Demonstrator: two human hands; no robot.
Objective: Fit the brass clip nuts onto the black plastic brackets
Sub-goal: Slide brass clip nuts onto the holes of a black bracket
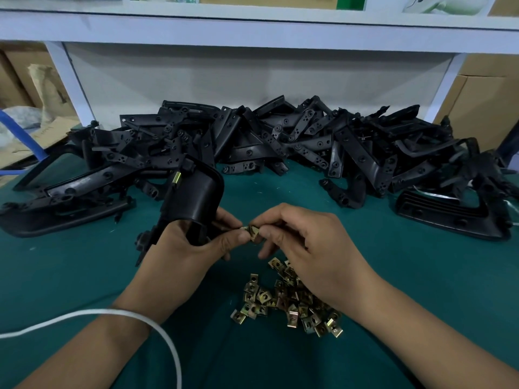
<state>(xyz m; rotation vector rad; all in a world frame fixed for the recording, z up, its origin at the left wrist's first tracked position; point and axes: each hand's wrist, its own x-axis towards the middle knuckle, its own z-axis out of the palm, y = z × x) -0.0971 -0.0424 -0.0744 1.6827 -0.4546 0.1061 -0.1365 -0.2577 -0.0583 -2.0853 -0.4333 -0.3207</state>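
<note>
Green cloth-covered worktop (379, 248), seen from above and behind two bare forearms. Left hand (193, 248) wrapped around a black plastic bracket (193, 197), held upright above the cloth, with one brass clip nut (177, 178) already seated on its upper edge. Right hand (306, 242) just beside the left, fingers (269, 230) curled, pinching a second brass clip nut (253, 231) against the left thumb tip at the bracket's lower end. Below the right wrist, a loose heap of brass clip nuts (286, 301) lying on the cloth, partly hidden by that hand. Across the far half of the worktop, a long tangled pile of black plastic brackets (280, 141), spreading from the left edge to the right, with one ribbed black piece (446, 214) lying apart at the near right. White cord (118, 314) looping over the left wrist and off the lower edge. Behind the pile, a pale back panel (252, 77) under a white shelf (252, 26) on white uprights. Cardboard boxes (483, 99) stacked to the right, more cardboard and a brown paper sack (47, 88) to the left.
</note>
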